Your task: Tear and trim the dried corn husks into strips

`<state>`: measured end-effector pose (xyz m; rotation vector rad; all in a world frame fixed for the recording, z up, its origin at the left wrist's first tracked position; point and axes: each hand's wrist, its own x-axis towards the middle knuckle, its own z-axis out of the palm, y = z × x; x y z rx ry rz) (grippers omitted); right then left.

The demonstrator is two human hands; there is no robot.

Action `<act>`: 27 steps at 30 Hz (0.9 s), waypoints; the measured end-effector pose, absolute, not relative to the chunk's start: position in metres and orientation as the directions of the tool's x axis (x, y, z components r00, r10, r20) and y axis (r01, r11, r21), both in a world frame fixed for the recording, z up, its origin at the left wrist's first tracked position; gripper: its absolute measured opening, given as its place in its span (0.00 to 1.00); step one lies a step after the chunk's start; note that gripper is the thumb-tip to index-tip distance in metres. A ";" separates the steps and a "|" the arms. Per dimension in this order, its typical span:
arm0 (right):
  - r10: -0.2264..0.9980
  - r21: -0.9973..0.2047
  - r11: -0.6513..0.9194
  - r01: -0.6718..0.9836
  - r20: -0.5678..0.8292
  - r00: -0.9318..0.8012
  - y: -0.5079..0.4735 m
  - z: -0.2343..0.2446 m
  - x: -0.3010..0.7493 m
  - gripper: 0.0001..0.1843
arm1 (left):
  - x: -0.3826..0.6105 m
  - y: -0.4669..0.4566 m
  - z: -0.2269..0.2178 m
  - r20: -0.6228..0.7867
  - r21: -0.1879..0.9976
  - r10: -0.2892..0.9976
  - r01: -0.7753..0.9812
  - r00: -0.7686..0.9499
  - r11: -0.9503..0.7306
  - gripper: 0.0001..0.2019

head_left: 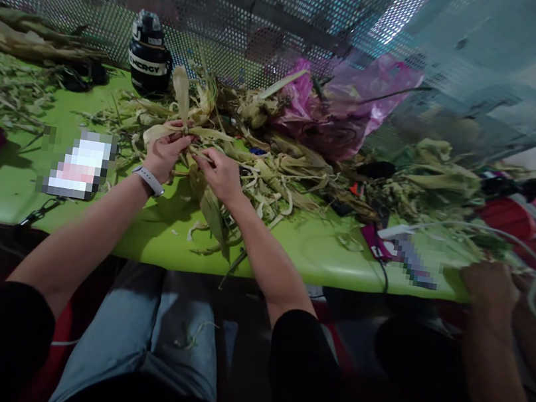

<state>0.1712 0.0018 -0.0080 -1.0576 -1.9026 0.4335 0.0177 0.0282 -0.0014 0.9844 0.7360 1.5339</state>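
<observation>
Pale corn husks [181, 95] fan upward and sideways from between the fingers of my left hand [165, 151], which is closed on them and wears a watch. Close beside it, my right hand [221, 175] pinches a thin strip of husk at its fingertips. A broad greenish husk [213, 210] hangs down below the two hands over the green table. Loose husks and shreds [276, 179] lie heaped behind and right of my hands. The exact grip points are partly hidden by the fingers.
A dark bottle [148, 62] stands behind the pile, near a pink plastic bag [331, 113]. A phone [79, 166] lies left on the green table [151, 244]. At right are another phone [415, 260], a white cable [505, 233] and another person's hand [492, 285].
</observation>
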 end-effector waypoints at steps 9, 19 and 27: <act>0.636 -0.395 0.621 0.677 0.759 -0.140 0.017 -0.010 0.183 0.25 | 0.019 0.025 -0.002 0.248 0.955 0.958 -0.201 0.145 -0.216 0.13; 0.751 -0.602 0.528 0.599 0.660 0.002 0.008 -0.007 0.179 0.27 | 0.019 0.018 0.006 0.295 0.943 0.941 -0.207 0.166 -0.259 0.10; 0.818 -0.709 0.446 0.546 0.571 0.074 0.011 -0.006 0.180 0.27 | 0.023 0.022 0.001 0.316 0.939 0.907 -0.227 0.279 -0.258 0.17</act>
